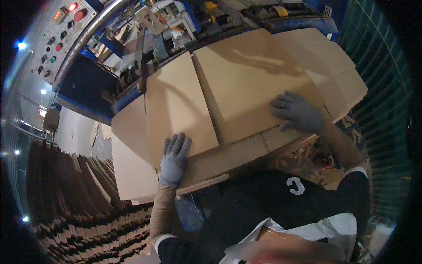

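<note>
Flat brown cardboard sheets lie before me, stacked and overlapping. On the top cardboard sheet [250, 83], a slot separates a narrower left panel [178, 105] from the wide middle one. My left hand [174, 160], in a grey glove, rests flat with fingers stretched near the front edge of the left panel. My right hand [298, 113], gloved in grey too, lies on the right part of the sheet with its fingers spread. Neither hand grips anything. Under the top sheet, another cardboard sheet [237, 156] shows along the near side.
A blue machine [83, 94] with rollers and metal parts stands behind the sheets. Its control panel [57, 39] has buttons and a lit red lamp. Tall stacks of cardboard [79, 193] stand at the left. Cardboard scraps [307, 165] lie below right, beside a green ribbed wall [378, 88].
</note>
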A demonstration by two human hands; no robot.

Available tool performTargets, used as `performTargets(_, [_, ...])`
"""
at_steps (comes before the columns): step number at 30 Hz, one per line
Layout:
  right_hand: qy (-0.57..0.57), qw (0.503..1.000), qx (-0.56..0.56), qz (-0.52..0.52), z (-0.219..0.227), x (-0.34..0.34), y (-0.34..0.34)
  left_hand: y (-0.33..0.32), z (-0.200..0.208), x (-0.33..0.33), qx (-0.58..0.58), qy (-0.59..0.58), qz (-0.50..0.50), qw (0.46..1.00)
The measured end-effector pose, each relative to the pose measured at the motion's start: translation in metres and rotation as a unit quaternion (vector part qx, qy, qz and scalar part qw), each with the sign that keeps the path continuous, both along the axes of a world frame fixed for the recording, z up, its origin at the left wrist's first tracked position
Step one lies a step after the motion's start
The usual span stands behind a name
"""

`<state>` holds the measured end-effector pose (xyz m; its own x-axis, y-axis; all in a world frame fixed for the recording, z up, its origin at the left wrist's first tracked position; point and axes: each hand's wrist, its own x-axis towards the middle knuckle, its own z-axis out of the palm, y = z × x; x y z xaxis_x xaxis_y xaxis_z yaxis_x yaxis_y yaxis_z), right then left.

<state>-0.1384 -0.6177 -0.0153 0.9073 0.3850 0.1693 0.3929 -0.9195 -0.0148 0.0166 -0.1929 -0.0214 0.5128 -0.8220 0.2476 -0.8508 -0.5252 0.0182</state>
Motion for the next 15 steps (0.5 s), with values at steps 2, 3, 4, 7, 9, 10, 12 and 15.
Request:
performTargets(2, [-0.01, 0.999, 0.029, 0.023, 0.0, 0.016, -0.009, -0.009, 0.003, 0.014, 0.003, 0.019, -0.013, 1.0])
performTargets(3, [0.003, 1.0, 0.011, 0.029, -0.001, 0.02, -0.012, -0.01, 0.005, 0.018, 0.02, 0.037, -0.007, 0.999])
performTargets(4, [-0.002, 0.999, 0.002, 0.039, -0.003, 0.022, -0.016, -0.008, 0.006, 0.02, 0.012, 0.04, -0.017, 0.999])
performTargets(7, [-0.004, 0.983, -0.158, -0.094, -0.012, 0.027, -0.043, 0.006, 0.005, 0.028, 0.012, 0.128, -0.029, 0.991])
performTargets(9, [-0.021, 0.958, -0.169, -0.233, -0.018, 0.037, -0.08, 0.029, 0.004, 0.043, -0.037, 0.211, -0.085, 0.973])
performTargets(10, [-0.036, 0.948, -0.101, -0.3, -0.021, 0.049, -0.105, 0.033, -0.003, 0.057, -0.138, 0.257, -0.005, 0.956])
performTargets(12, [-0.028, 0.901, 0.025, -0.432, -0.029, 0.078, -0.153, 0.036, -0.017, 0.104, -0.232, 0.227, 0.195, 0.926])
performTargets(15, [0.097, 0.91, 0.134, -0.38, -0.036, 0.111, -0.207, 0.033, -0.029, 0.17, -0.135, 0.171, 0.387, 0.896])
